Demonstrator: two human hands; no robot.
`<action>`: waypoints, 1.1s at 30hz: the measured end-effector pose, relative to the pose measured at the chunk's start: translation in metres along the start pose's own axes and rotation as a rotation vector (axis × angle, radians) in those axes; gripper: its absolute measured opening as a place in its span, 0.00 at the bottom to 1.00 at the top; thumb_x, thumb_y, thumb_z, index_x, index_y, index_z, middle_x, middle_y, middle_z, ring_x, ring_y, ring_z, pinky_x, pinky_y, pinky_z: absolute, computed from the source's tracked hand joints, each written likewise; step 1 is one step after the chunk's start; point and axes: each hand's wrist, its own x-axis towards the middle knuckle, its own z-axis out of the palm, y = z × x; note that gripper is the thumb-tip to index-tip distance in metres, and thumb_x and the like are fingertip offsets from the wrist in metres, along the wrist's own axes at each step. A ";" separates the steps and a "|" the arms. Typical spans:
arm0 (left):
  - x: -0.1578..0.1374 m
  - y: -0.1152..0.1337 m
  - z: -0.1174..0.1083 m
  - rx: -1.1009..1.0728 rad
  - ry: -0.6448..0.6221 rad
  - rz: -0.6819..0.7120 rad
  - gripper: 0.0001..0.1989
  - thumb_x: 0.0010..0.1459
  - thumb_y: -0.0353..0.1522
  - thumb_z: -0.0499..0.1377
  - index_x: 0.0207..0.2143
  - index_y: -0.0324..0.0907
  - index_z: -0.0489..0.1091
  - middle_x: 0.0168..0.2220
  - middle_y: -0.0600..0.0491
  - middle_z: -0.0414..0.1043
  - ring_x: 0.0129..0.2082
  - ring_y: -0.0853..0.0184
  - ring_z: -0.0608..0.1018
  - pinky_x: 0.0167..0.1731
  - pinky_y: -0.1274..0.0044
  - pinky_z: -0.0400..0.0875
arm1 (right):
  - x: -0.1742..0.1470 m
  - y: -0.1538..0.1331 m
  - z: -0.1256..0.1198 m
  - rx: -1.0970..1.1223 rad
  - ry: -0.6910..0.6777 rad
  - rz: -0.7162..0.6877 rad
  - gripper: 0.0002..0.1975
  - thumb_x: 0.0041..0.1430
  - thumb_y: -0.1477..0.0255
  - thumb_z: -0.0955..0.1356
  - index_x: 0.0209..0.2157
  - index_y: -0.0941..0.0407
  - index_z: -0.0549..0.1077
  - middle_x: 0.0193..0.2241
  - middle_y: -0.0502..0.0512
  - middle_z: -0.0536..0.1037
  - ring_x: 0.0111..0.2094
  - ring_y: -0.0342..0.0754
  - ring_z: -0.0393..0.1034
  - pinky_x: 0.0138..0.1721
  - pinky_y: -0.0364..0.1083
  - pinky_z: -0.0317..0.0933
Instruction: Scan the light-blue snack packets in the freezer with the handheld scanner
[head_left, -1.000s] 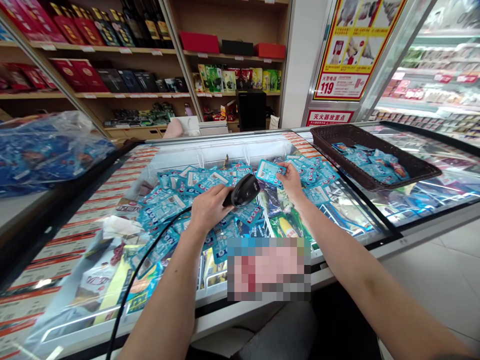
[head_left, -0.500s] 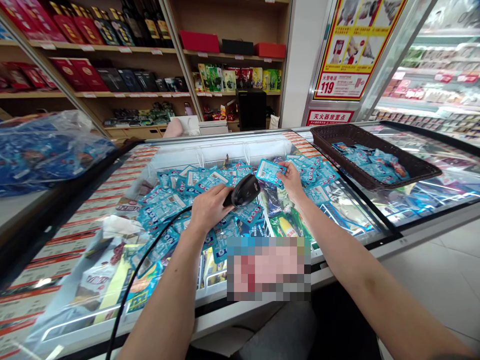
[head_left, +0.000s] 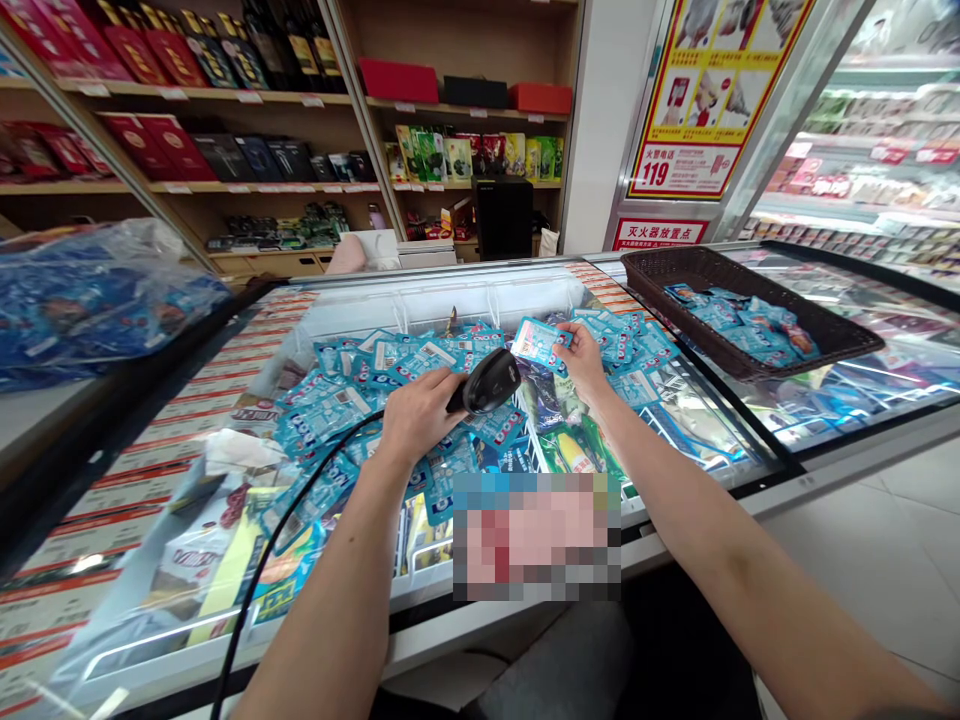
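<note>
Wooden shelves (head_left: 465,30) of bottles (head_left: 289,45) and boxes (head_left: 397,82) stand beyond the left hand (head_left: 421,415), ending at a white pillar (head_left: 604,130) ahead of the right hand (head_left: 582,362). Farther to the right hand's right, a red-and-yellow fire-safety poster (head_left: 686,140) hangs near a brightly lit display case (head_left: 885,78), with pale tiled floor (head_left: 877,560) below and a glass-topped freezer (head_left: 435,638) stretching under both hands.

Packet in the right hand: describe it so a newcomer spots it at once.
Start at the glass-topped freezer with blue packets scattered across it. Just right of the black scanner in the left hand, the right hand pinches one packet by its edge. It alone is held in fingers, with pinkish light across its pale label.
</note>
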 end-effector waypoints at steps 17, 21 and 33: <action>0.001 0.003 -0.003 0.079 0.084 -0.192 0.17 0.56 0.41 0.52 0.45 0.45 0.67 0.40 0.49 0.72 0.42 0.59 0.73 0.31 0.73 0.63 | -0.010 -0.020 -0.006 -0.860 0.181 -0.133 0.15 0.57 0.72 0.60 0.43 0.58 0.72 0.43 0.62 0.67 0.46 0.52 0.59 0.53 0.53 0.52; 0.001 0.003 -0.003 0.099 0.092 -0.231 0.17 0.55 0.39 0.54 0.46 0.45 0.67 0.40 0.49 0.72 0.42 0.59 0.72 0.32 0.73 0.63 | -0.017 -0.023 -0.003 -1.002 0.185 -0.119 0.20 0.54 0.61 0.66 0.45 0.58 0.72 0.51 0.65 0.63 0.54 0.60 0.50 0.54 0.61 0.44; 0.001 0.004 -0.003 0.091 0.112 -0.249 0.16 0.55 0.40 0.53 0.44 0.45 0.67 0.38 0.50 0.72 0.41 0.59 0.73 0.31 0.73 0.61 | -0.022 -0.027 0.005 -1.202 0.019 -0.186 0.16 0.56 0.64 0.66 0.45 0.54 0.73 0.50 0.62 0.67 0.54 0.59 0.52 0.56 0.63 0.34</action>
